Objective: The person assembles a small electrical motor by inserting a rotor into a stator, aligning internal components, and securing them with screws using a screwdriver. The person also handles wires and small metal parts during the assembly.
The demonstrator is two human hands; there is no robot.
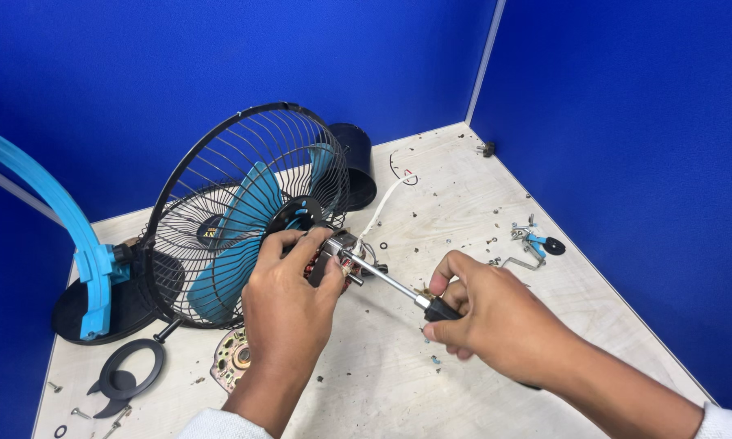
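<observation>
My left hand (289,293) grips the exposed fan motor (339,256) behind the black wire fan guard (220,203), which stands tilted on the table with the teal blades (248,207) inside it. My right hand (488,321) holds a screwdriver (398,286) by its black handle. The metal shaft points up-left and its tip rests on the motor, beside my left thumb. A white cable (382,207) runs from the motor toward the back of the table.
A black cylindrical motor cover (356,162) stands behind the guard. A blue ring (49,203) on a black base sits at left. A black plastic part (126,378), a round motor plate (234,362), small blue-and-metal parts (535,240) and several loose screws lie on the wooden table (464,203), with blue walls around.
</observation>
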